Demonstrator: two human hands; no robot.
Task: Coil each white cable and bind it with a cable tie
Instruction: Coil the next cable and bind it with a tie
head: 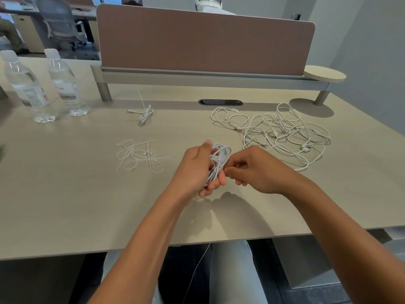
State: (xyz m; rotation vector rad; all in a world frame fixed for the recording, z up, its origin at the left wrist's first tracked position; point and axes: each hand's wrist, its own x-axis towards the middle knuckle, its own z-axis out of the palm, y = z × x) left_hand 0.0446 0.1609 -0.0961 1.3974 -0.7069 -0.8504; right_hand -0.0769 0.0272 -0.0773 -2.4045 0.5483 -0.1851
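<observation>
- Head view: my left hand (197,170) grips a coiled white cable (219,161) above the tabletop (65,194), fingers and thumb curled round the bundle so that its loops stand up out of my fist.
- My right hand (252,172) is curled too, its fingertips (228,171) pinching at the side of the same coil, touching my left thumb; what exactly they pinch is too small to tell.
- A thin white strand (198,266) hangs below the tabletop edge in front of my lap.
- To the right of my hands, a loose tangle of white cables (282,132) lies spread on the tabletop, several connectors showing among the loops.
- To the left of my hands lies a scatter of white cable ties (140,154), some looped, some straight, crossing one another.
- Farther back, near the divider's left leg, a bound cable bundle (145,115) rests on the tabletop, with a tie tail sticking up from it and one connector end trailing left.
- Two clear water bottles (63,82) with white caps stand at the far left of the tabletop, just beside each other.
- A brown divider panel (203,40) on a grey rail runs across the back, with a dark oval grommet (220,102) in the tabletop below it.
- A round beige disc (324,75) sits on the right end of the rail.
- An office chair (59,20) stands beyond the tabletop at upper left.
</observation>
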